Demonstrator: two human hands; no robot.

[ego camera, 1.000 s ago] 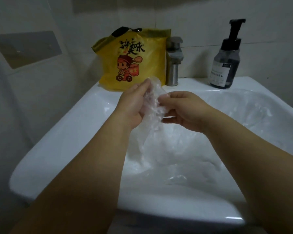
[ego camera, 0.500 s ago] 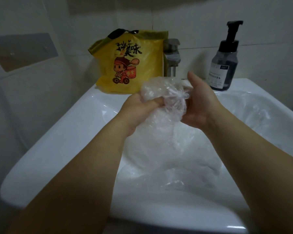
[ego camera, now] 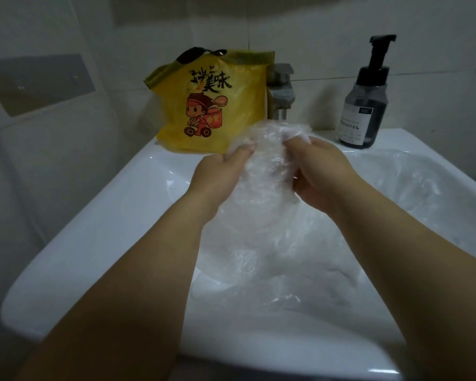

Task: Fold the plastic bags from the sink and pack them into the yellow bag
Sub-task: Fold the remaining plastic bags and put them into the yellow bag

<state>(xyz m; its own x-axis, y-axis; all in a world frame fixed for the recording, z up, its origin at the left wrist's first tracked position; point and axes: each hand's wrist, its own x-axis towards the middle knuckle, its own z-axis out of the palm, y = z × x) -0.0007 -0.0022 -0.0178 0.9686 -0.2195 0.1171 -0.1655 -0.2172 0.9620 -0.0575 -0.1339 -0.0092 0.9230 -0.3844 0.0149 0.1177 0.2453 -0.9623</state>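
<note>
**Desk:** So, what sits front and centre?

**Photographer:** One clear plastic bag (ego camera: 267,166), thin crinkled film that is glossy where the light catches it, held up over the white sink (ego camera: 94,243). The left hand (ego camera: 220,174) pinches its left edge with curled fingers. The right hand (ego camera: 322,174) has its fingers curled round the right edge. Both hands have hold of the film, and neither is spread flat.

**Desk:** Which way does it run?

**Photographer:** Its long axis runs top to bottom. The bunched end is up, towards the tap (ego camera: 280,92), and the loose end trails down into the basin.

**Desk:** What lies below it?

**Photographer:** A heap of clear film (ego camera: 286,270), rumpled and see-through, spreads across the basin and up its right side. How many bags are in it cannot be told.

**Desk:** And round about?

**Photographer:** One yellow bag (ego camera: 231,111) stands upright on the back ledge, soft plastic with a cartoon figure and black characters, just left of the tap. The single tap is blocky brushed metal. One dark pump bottle (ego camera: 364,105) with a black nozzle stands on the ledge to the right. One grey rectangular wall plate (ego camera: 36,83) sits on the left wall.
</note>
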